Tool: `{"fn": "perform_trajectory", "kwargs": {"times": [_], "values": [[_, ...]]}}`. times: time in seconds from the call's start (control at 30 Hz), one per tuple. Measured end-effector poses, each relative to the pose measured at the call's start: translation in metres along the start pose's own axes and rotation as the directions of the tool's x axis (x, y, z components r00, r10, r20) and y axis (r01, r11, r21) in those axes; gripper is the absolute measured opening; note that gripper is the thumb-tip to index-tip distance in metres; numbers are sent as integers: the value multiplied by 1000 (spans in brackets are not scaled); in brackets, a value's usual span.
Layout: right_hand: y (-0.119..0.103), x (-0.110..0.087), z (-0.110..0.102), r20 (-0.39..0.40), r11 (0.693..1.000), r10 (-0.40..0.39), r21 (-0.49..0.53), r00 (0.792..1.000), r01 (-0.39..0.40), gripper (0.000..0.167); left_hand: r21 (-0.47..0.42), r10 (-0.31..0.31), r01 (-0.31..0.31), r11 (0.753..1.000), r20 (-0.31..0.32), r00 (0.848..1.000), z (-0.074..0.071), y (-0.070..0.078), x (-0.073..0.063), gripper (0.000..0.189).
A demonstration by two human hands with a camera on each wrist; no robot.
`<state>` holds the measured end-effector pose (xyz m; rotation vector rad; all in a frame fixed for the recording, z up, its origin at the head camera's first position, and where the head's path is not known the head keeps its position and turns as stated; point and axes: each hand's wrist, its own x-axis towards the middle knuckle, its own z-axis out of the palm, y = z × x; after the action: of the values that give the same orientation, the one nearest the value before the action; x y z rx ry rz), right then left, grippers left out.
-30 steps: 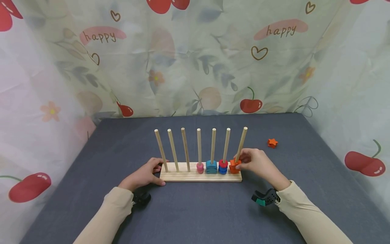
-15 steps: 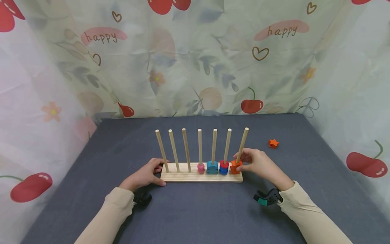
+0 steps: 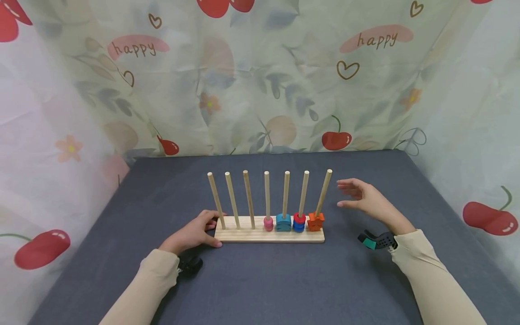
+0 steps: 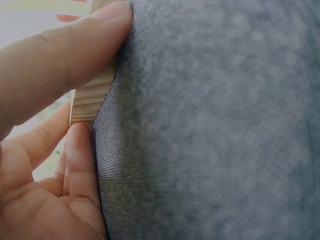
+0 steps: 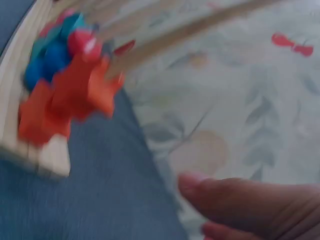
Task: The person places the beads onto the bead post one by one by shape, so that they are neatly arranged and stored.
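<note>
A wooden board (image 3: 239, 235) with several upright pegs stands on the dark cloth. My left hand (image 3: 195, 232) grips its left end, thumb at the front and fingers behind; the end grain (image 4: 92, 102) shows in the left wrist view. Orange star pieces (image 3: 315, 222) are stacked on the rightmost peg. Left of them sit a red piece (image 3: 299, 218) over blue on one peg, teal blocks (image 3: 283, 223) on another, and pink beads (image 3: 268, 224) on a third. My right hand (image 3: 371, 203) is held right of the board, fingers extended, apart from the pieces and holding nothing.
Three pegs on the left, such as this bare peg (image 3: 232, 201), carry no pieces. Dark cloth (image 3: 276, 284) covers the table, and a printed curtain (image 3: 243, 90) hangs behind and at both sides. The loose orange star is hidden behind my right hand.
My right hand has let go of the orange star pieces on the rightmost peg and moved right and away from me, now covering the loose star. My left hand stays put.
</note>
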<state>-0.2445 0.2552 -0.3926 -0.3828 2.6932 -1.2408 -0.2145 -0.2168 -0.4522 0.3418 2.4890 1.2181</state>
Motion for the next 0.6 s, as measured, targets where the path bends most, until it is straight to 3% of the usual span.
{"fn": "perform_trajectory", "kwargs": {"times": [0.33,0.6], "values": [[54,13,-21,-223,995,102,17,969,-101,70,-30,-11,11,999,15,1000,1,0,-1,79],[79,22,-24,-186,974,188,-88,964,-207,71,-4,-11,11,1000,9,1000,1,2,-1,78]]}}
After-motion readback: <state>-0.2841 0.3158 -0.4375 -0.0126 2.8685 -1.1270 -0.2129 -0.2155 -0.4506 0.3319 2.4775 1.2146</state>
